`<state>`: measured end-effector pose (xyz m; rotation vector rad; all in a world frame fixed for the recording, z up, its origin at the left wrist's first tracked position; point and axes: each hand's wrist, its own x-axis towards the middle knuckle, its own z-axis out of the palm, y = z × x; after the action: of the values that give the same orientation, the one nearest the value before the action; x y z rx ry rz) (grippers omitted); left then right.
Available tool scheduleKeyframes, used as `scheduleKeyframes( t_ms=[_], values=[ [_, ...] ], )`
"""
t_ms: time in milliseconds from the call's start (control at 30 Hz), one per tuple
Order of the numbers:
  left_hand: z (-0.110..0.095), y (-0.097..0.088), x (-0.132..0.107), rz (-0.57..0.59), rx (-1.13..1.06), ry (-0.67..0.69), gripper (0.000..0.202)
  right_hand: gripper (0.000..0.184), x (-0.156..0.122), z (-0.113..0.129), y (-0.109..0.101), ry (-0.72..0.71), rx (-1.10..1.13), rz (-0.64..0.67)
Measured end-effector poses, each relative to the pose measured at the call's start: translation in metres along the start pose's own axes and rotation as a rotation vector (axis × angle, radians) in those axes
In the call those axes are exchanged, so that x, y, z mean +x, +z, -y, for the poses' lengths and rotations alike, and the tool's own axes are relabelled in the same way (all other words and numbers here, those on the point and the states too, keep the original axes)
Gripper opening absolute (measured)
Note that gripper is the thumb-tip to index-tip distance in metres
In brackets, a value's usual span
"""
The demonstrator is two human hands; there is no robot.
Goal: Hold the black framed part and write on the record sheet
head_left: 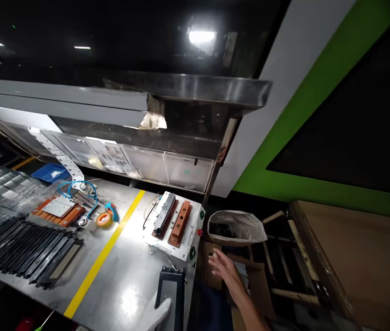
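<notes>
While gloved left hand (160, 312) presses black frame (170, 289), bare right hand (224, 269) hangs open beside table edge (191, 285), hands apart.

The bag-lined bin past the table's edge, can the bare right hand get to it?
Probably yes. The right hand hangs open in the air just below the bin, off the table, with nothing between them.

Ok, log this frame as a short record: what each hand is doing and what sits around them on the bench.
left hand: white glove, resting on black framed panel
right hand: bare, open, off the bench edge, holding nothing
bench: metal, yellow stripe
near panel: white fixture with brown blocks
right of the bench: lined bin
left: row of black frames, tape roll
</notes>
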<state>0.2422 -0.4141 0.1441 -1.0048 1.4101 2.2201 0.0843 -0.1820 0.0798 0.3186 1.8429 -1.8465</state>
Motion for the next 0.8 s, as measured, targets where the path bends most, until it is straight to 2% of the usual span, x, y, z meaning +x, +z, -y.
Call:
scheduleKeyframes(
  t_ms=[67,100,167,267,400,500,600,700,800],
  values=[
    [-0.003,0.024,-0.004,0.037,0.095,0.08,0.069,0.061,-0.037,0.007,-0.022,-0.053,0.075,0.034],
    [-0.005,0.036,-0.007,0.065,0.158,0.125,0.071,0.053,-0.056,0.011,-0.032,-0.092,0.053,0.002],
    [-0.009,0.061,-0.015,0.145,0.319,0.204,0.074,0.048,-0.09,0.022,-0.048,-0.156,0.065,-0.156],
    [-0.014,0.095,-0.036,0.261,0.558,0.271,0.065,0.055,-0.136,0.038,-0.067,-0.189,0.215,-0.326],
    [-0.017,0.128,-0.079,0.347,0.628,0.266,0.051,0.06,-0.185,0.056,-0.084,-0.271,0.216,-0.322],
    [-0.014,0.144,-0.11,0.382,0.574,0.294,0.05,0.054,-0.214,0.062,-0.091,-0.375,0.058,-0.332],
    [-0.008,0.154,-0.133,0.412,0.517,0.313,0.046,0.048,-0.233,0.06,-0.092,-0.433,-0.045,-0.403],
    [-0.001,0.158,-0.147,0.418,0.503,0.303,0.045,0.046,-0.243,0.054,-0.091,-0.454,-0.077,-0.455],
    [0.005,0.158,-0.153,0.402,0.548,0.298,0.047,0.046,-0.248,0.047,-0.093,-0.493,-0.125,-0.437]
  ],
)
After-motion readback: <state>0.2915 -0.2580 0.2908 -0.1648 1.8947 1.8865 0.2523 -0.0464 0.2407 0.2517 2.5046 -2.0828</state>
